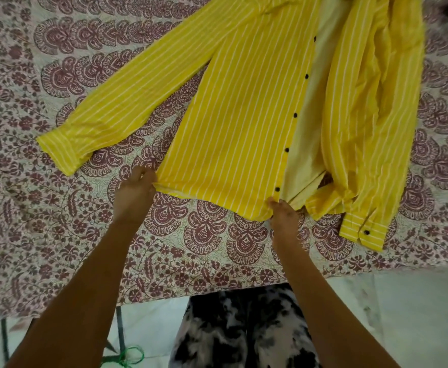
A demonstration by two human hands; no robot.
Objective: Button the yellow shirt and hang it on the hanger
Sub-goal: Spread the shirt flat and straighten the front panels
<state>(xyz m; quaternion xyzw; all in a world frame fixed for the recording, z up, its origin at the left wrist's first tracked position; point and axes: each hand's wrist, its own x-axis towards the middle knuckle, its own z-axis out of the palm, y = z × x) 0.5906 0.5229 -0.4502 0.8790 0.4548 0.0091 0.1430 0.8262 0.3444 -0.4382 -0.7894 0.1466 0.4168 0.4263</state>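
While the shirt (233,123) lies spread on the patterned cloth (58,75) covering the desk, both hands pinch its near hem; the left hand (132,195) grips the hem's left corner, fingers curled shut on the fabric; the right hand (284,211) is closed on the hem just below the lowest button (277,189), at the edge of the left front panel; the shirt is unbuttoned, its pale inside showing between the panels; dark buttons run up the panel's edge; the right panel lies crumpled, its sleeve folded over it, cuff (363,232) near the right hand; the other sleeve (127,102) stretches out to the left; below the desk edge, black-and-white trousers (244,335) show over a pale floor.
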